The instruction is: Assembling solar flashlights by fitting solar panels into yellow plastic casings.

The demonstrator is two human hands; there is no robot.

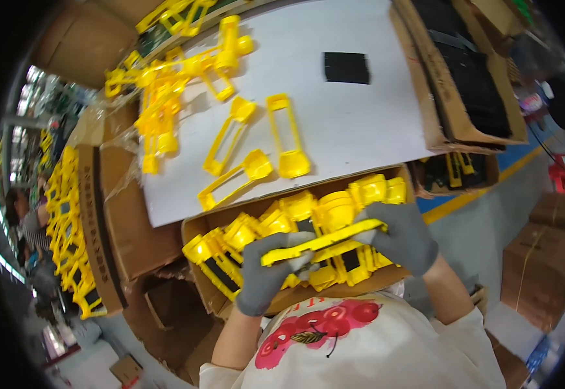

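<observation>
**A:** A white counter [354, 123] carries loose yellow plastic frames [250, 139]. At its near edge an open cardboard box [199, 228] stands packed with the same yellow parts [334, 207]. What is being held?

**B:** One long yellow piece [324, 241], level over the box, just above the packed rows. The gloved left hand [266, 275] has its grip closed around the near end, and the gloved right hand [399, 236] clasps the far end.

**A:** What might go amiss?

**B:** The box looks crowded, so I judge the piece could catch on its neighbours if pressed in askew. The gloves may also slip on smooth plastic, letting it drop among the rows. The small black strips [347, 259] on the parts could be knocked loose.
</observation>
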